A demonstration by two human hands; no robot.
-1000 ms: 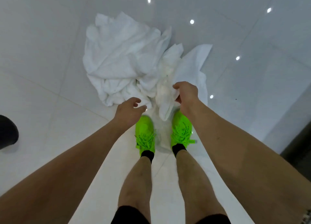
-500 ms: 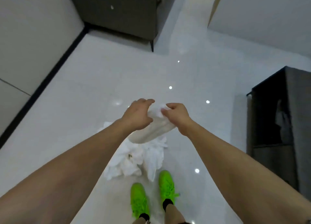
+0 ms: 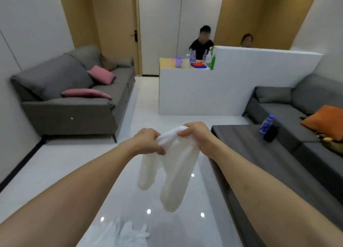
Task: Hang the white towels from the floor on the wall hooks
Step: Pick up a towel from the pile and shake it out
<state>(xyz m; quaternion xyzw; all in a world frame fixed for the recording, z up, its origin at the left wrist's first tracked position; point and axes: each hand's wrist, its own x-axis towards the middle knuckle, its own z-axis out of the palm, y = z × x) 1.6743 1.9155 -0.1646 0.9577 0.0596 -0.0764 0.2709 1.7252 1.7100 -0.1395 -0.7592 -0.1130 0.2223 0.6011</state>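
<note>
While the left hand (image 3: 151, 142) and right hand (image 3: 197, 135) are both pinching its bunched top edge in curled fingers, the white towel (image 3: 174, 170) is drooping in two limp folds above the floor (image 3: 78, 172); soft and light, it is probably handling best gripped near a corner.

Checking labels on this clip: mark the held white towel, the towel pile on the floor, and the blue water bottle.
held white towel (image 3: 178, 165), head view, hanging middle fold
towel pile (image 3: 128, 232), head view, crumpled top
blue water bottle (image 3: 266, 124), head view, body
</note>
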